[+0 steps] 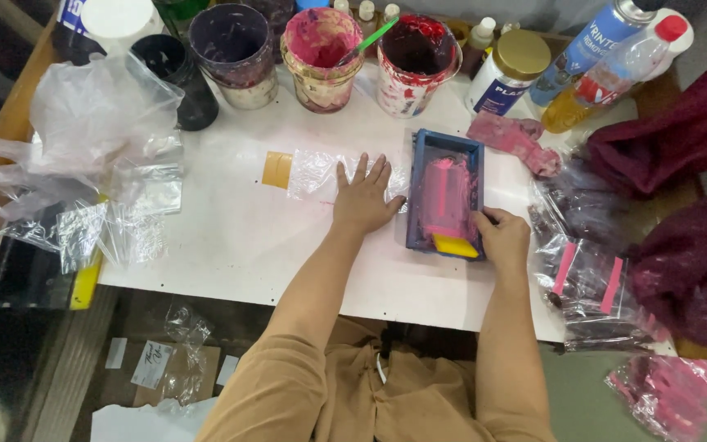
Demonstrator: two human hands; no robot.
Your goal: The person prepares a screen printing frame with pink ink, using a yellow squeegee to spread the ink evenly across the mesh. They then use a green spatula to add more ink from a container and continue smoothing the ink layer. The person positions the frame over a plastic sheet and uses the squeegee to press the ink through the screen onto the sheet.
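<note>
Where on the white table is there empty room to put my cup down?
The biggest bare patch of the white table lies between the crumpled clear plastic bags and the left hand. A smaller strip runs along the near edge. The back row of paint-stained pots and the right side by the blue screen frame are crowded.

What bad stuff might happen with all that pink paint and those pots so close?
1. The left hand lies flat on a clear plastic bag right beside the blue screen frame; wet pink ink might smear onto fingers or bag.
2. The right hand holds a yellow squeegee at the frame's near end; a hard pull may drag ink over the edge.
3. Open paint cups stand close behind; an elbow might tip one.
</note>
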